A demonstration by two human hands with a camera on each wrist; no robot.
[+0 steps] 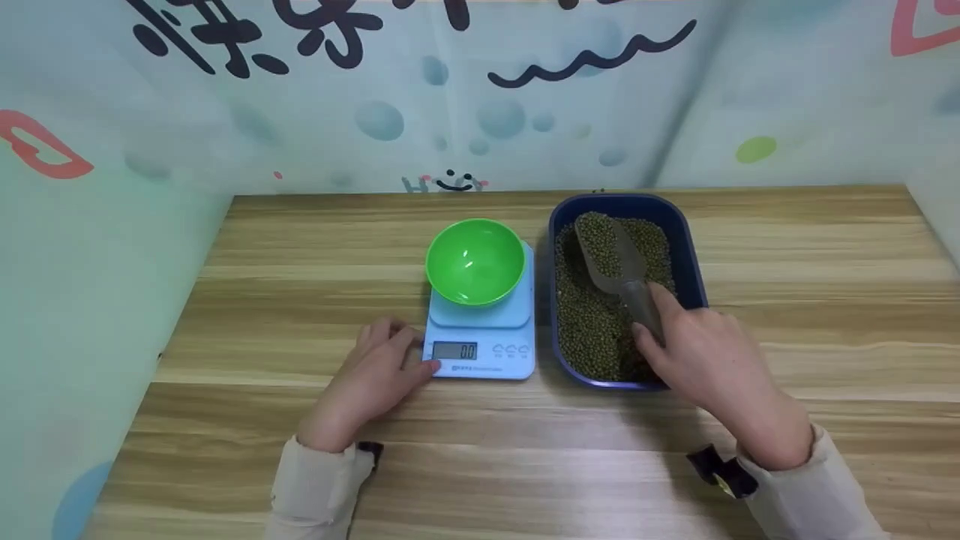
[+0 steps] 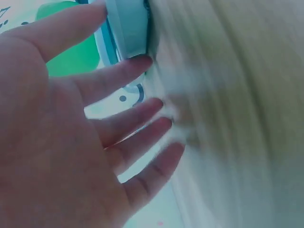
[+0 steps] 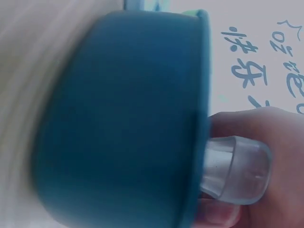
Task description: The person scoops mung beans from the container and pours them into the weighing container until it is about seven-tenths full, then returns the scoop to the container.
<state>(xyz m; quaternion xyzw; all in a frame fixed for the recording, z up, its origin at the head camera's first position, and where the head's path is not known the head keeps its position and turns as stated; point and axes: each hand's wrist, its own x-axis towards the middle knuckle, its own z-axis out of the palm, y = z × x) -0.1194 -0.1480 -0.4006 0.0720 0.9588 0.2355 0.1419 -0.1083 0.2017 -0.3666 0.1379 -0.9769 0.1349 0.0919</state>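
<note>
My right hand grips the handle of a translucent scoop, whose bowl carries small green beans. The scoop is inside a dark blue tub of the same beans; the right wrist view shows the handle end above the tub's rim. To the left, a light blue kitchen scale reads 0.0 and bears a bright green bowl. My left hand touches the scale's left edge, its fingers spread and fairly straight in the left wrist view. No beans show in the bowl.
A wooden table lies under everything. Behind it hangs a pale printed cloth with dark lettering and bubbles, and a similar cloth covers the left side. The tub stands just right of the scale, with a narrow gap between.
</note>
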